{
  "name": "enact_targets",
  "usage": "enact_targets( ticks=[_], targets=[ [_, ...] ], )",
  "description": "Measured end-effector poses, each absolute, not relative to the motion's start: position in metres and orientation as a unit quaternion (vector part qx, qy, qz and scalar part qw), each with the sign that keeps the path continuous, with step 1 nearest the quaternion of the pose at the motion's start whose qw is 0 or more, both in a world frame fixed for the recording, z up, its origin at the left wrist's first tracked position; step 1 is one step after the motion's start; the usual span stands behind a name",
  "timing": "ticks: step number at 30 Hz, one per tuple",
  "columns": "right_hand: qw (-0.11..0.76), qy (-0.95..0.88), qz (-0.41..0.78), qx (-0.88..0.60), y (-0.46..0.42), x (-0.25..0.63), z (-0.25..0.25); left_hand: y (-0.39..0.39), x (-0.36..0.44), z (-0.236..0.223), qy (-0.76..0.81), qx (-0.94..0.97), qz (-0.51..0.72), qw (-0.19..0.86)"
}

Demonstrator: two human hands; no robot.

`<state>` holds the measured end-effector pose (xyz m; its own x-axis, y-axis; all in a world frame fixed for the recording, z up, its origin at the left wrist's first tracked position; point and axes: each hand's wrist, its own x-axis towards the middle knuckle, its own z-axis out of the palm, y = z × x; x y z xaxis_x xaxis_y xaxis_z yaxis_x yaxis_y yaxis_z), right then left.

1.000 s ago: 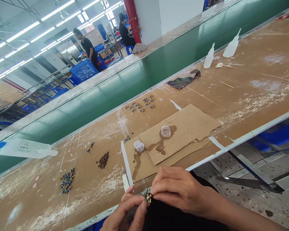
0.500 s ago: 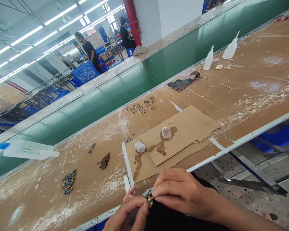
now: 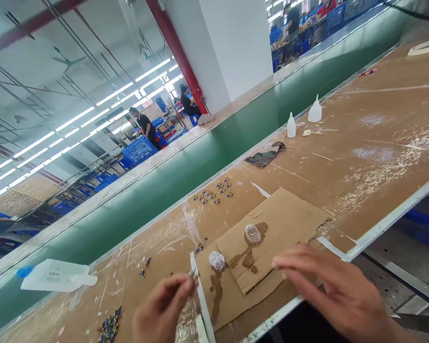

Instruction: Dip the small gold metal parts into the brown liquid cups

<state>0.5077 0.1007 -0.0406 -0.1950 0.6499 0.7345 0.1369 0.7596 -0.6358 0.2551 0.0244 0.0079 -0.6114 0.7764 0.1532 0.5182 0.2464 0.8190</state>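
My left hand is closed in a pinch over the table's near side, left of the cardboard. A sliver of a small painted figure shows at its fingertips, mostly hidden and blurred. To the right, my right hand hovers by the cardboard's near edge, fingers stretched and thumb apart, with nothing visible in it. On the cardboard sit a clear cup and a whitish round lump or cup, with wet stains around them. A heap of small blue and yellow figures lies left of my left hand.
Several more small figures stand towards the green belt. A large white bottle lies at the left. Farther right are a dark cloth and two squeeze bottles. People work beyond the belt near a blue crate.
My hands have parted: the left moved left and forward with the small figure, the right let go and moved right, its fingers straightening. The view has tilted upward.
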Motion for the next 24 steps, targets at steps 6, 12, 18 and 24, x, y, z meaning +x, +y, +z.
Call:
enact_targets(
  ticks=[6, 12, 18, 24],
  targets=[
    [0.542, -0.718, 0.157, -0.408, 0.139, 0.522, -0.075, 0.158, 0.206, 0.003, 0.744, 0.504, 0.378, 0.225],
    [0.565, -0.722, 0.088, -0.389, 0.143, 0.516, -0.090, 0.227, 0.199, -0.035, 0.764, 0.529, 0.275, 0.246],
    [0.566, -0.729, 0.046, -0.383, 0.142, 0.516, -0.084, 0.232, 0.198, -0.030, 0.776, 0.544, 0.240, 0.210],
    [0.546, -0.729, 0.052, -0.411, 0.137, 0.519, -0.084, 0.156, 0.167, 0.006, 0.787, 0.553, 0.239, 0.133]
  ],
)
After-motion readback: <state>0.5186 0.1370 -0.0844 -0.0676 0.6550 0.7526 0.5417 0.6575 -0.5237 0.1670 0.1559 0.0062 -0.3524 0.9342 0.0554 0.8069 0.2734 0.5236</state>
